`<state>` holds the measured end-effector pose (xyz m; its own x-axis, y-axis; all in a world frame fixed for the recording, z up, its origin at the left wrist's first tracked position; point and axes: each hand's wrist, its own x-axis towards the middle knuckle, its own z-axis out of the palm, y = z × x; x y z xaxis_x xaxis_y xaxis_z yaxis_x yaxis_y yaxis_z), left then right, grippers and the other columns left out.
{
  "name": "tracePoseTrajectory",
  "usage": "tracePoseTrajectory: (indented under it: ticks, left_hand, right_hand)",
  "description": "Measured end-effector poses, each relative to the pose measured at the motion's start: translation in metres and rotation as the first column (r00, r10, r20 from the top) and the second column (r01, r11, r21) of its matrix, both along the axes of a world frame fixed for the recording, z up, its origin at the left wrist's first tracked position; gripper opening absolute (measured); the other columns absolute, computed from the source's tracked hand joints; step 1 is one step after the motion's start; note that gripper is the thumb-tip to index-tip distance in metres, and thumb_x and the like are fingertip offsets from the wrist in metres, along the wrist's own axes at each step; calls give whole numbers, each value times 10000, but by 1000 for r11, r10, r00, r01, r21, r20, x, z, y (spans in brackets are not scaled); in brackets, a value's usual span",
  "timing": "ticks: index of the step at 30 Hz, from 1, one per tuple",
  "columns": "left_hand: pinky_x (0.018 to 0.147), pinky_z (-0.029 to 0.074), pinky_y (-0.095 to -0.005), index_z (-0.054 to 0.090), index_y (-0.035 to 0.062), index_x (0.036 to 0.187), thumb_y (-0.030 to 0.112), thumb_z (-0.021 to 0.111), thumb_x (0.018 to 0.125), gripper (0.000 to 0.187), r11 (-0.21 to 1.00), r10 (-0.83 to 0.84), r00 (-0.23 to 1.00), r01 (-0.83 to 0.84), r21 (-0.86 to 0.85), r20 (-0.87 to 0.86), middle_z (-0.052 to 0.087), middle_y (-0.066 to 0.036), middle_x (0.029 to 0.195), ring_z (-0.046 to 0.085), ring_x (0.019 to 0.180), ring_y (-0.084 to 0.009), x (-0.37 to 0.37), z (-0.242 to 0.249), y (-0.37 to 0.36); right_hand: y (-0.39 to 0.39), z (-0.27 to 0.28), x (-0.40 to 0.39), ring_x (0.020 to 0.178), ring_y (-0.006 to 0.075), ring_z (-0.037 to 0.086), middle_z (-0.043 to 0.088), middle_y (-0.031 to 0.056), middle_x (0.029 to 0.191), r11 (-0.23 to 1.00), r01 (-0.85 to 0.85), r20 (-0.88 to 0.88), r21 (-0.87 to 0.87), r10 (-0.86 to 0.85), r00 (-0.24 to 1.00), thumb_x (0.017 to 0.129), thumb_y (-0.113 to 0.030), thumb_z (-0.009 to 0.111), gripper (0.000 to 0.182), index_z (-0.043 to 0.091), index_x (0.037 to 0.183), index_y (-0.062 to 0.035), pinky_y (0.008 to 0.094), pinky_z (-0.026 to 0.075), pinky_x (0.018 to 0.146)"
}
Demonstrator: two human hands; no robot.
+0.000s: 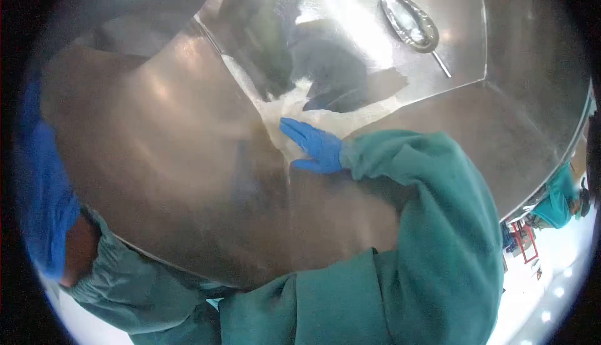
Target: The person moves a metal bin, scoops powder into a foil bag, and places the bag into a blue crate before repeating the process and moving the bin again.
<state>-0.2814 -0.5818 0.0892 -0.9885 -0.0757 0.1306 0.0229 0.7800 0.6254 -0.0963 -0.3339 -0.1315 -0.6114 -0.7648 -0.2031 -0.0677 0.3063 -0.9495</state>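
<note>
My right hand (315,147), in a blue glove, lies flat with its fingers stretched out and the thumb apart. It rests where the seams of a large curved metal vessel (188,157) meet, at the edge of a pale, wet-looking layer (288,104). Whether anything thin lies under the palm is hidden. At the far left, by the vessel's rim, is my left hand (47,207) in blue; its fingers cannot be made out. Bare skin shows between it and the green sleeve cuff.
An oval shiny metal fitting (410,23) with a short rod (442,65) stands on the vessel's mirror-like panel. Beyond the rim at lower right are a person in green (554,201) and a red frame (526,243) on a bright floor.
</note>
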Motion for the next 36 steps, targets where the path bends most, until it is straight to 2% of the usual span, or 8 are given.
tracePoseTrajectory:
  ticks: [6,8,23,24,25,30,33,36]
  left_hand:
    - [840,437,-354,574,94,1049,125,528,757,297,1000,-8,995,9,10,-96,587,-116,1022,570,916,-275,13,5,2]
    - [835,439,-354,576,91,1039,122,530,753,291,1000,-2,993,2,-4,-119,588,-117,1014,570,909,-277,14,2,0]
    - [798,453,-353,596,67,969,98,543,724,252,965,-12,965,-57,-258,-260,596,-128,955,575,857,-292,44,18,-28]
    - [796,453,-353,597,65,964,96,544,722,250,959,1,964,-76,-272,-265,596,-129,951,576,854,-293,48,19,-31]
    - [794,454,-353,598,64,959,94,545,720,247,953,16,961,-99,-287,-277,597,-130,947,576,851,-293,50,21,-35]
    - [782,459,-353,605,56,936,86,549,710,234,877,106,941,-242,-416,-323,599,-133,928,578,833,-298,65,27,-64]
    - [774,461,-353,609,51,922,81,552,704,227,821,119,927,-294,-489,-357,600,-135,916,579,823,-301,66,31,-72]
    - [767,464,-353,613,46,908,76,554,698,219,783,69,933,-271,-560,-354,602,-137,904,580,813,-304,59,32,-74]
  right_hand:
    - [160,-15,-75,759,287,621,634,129,852,218,-362,196,906,544,816,801,-207,523,208,628,928,-81,401,499,678]
    - [213,-5,-119,900,300,616,632,160,961,-2,-220,217,975,183,959,792,-222,535,208,669,860,-79,409,493,757]
    - [26,10,-31,699,302,618,629,142,761,499,-393,289,773,275,917,749,-185,581,159,662,757,-48,404,504,651]
    - [47,25,-60,687,320,612,625,139,706,390,-590,-80,706,873,482,753,-183,570,175,657,661,-62,410,498,627]
    - [63,30,-83,676,337,609,616,155,674,418,-330,214,846,301,929,759,-181,548,215,647,606,-67,424,496,619]
    - [180,34,-182,610,308,616,634,121,701,175,796,-791,579,359,496,809,-218,519,237,596,925,-25,382,481,508]
    - [241,-61,-199,660,239,599,615,91,766,355,408,-120,841,-613,781,830,-205,506,250,557,985,-15,317,478,545]
    - [164,-16,-182,723,178,569,579,75,866,490,481,-87,727,-629,773,838,-123,487,296,484,1120,-33,269,469,610]
